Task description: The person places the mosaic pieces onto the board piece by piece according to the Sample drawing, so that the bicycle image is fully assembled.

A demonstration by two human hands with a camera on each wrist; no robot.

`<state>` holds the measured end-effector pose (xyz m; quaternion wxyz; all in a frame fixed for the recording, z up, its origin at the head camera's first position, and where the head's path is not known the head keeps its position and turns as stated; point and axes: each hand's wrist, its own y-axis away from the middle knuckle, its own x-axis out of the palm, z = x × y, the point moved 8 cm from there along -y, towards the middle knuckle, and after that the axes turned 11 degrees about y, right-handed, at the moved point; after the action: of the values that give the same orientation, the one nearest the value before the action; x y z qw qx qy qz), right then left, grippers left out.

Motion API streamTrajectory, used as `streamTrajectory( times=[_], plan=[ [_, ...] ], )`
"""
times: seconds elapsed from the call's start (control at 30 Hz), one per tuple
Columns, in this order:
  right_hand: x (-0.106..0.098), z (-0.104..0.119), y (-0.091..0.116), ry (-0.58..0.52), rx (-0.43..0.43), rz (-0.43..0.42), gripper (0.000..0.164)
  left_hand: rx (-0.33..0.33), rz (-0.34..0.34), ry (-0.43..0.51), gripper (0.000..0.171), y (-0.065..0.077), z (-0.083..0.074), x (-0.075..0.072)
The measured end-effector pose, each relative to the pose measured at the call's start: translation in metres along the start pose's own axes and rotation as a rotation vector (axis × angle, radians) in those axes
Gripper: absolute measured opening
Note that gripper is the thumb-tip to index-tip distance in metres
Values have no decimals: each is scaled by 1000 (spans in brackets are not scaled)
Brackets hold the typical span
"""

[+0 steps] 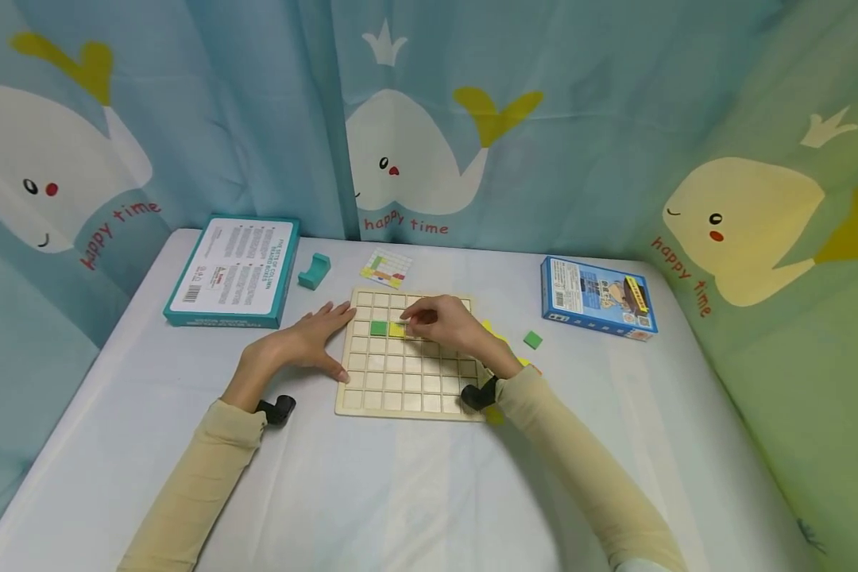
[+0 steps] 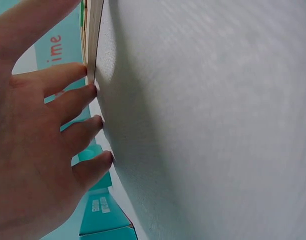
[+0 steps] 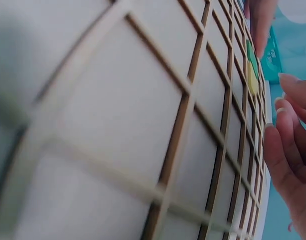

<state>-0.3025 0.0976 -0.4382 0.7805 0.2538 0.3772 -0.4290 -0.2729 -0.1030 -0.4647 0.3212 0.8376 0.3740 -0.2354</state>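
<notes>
A wooden grid board [image 1: 403,383] lies on the table, with a green square tile [image 1: 378,328] and a yellow square tile [image 1: 396,330] side by side in cells of one upper row. My left hand [image 1: 296,342] rests at the board's left side, fingers spread. Its fingertips touch the board's edge [image 2: 93,40] in the left wrist view. Over the board, beside the yellow tile, is my right hand [image 1: 443,324], fingers bent. In the right wrist view its fingers [image 3: 275,150] stand a little apart, with nothing visible between them.
Behind the board lies a coloured pattern card [image 1: 388,268], near a teal holder [image 1: 314,272]. A teal-edged box [image 1: 232,270] is at the left, a blue box [image 1: 598,296] at the right. One loose green tile [image 1: 532,340] lies right of the board; yellow pieces [image 1: 496,415] are partly hidden by my right arm.
</notes>
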Motion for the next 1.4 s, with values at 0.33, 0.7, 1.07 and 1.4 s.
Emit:
streamTrajectory(
  times=[0.33,0.7,1.07,1.4],
  plan=[
    [-23,-21,28,27,21,-55,18,7,-4,23,115,1,-2,0],
    [-46,-55,66,53,114,-79,20,13,-1,25,115,-1,-3,5],
    [-56,-91,93,52,217,-67,19,2,-5,29,115,2,-2,2],
    [-59,-112,106,96,266,-35,20,11,-14,30,115,3,-5,1]
  ],
)
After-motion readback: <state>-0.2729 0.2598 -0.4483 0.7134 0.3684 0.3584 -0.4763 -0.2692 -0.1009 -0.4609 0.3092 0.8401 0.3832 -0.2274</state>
